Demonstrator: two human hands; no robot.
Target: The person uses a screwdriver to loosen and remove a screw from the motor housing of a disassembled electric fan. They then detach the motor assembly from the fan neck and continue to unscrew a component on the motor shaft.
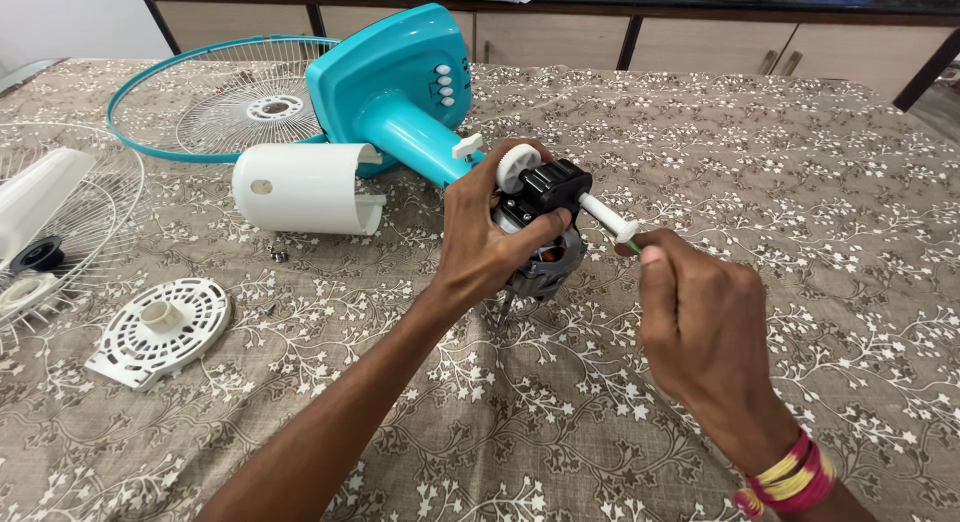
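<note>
Your left hand (487, 244) is closed around the fan motor (540, 232), thumb laid across its front face and fingers wrapped behind, holding the unit raised just above the tablecloth (760, 182) near the middle of the table. The motor shows a black housing on top, a white round gear (518, 166) at its upper left, and a grey metal body with copper windings visible below your thumb. A white shaft piece (610, 217) projects from the motor toward the right and ends just at your right hand (705, 332). That hand is curled nearly shut, fingertips pinched on a thin green-tipped tool (634, 247) that meets the end of the white shaft; how much of the tool lies within the fist cannot be told. Red and yellow thread bands (790, 479) circle your right wrist. Directly behind the motor lies the teal fan base (395, 82) on its side, with a column of white buttons and a white knob (466, 147) on its neck, the neck touching or nearly touching the motor. A white cylindrical motor cover (300, 188) lies just left of the neck. Behind it rests a teal-rimmed wire grille (215, 97). At the far left sits a second white wire grille (85, 222) carrying a white blade and a black cap (38, 254). A white vented round plate (160, 332) lies flat on the cloth, well apart from both hands. Two small screws (279, 252) lie below the cover.
</note>
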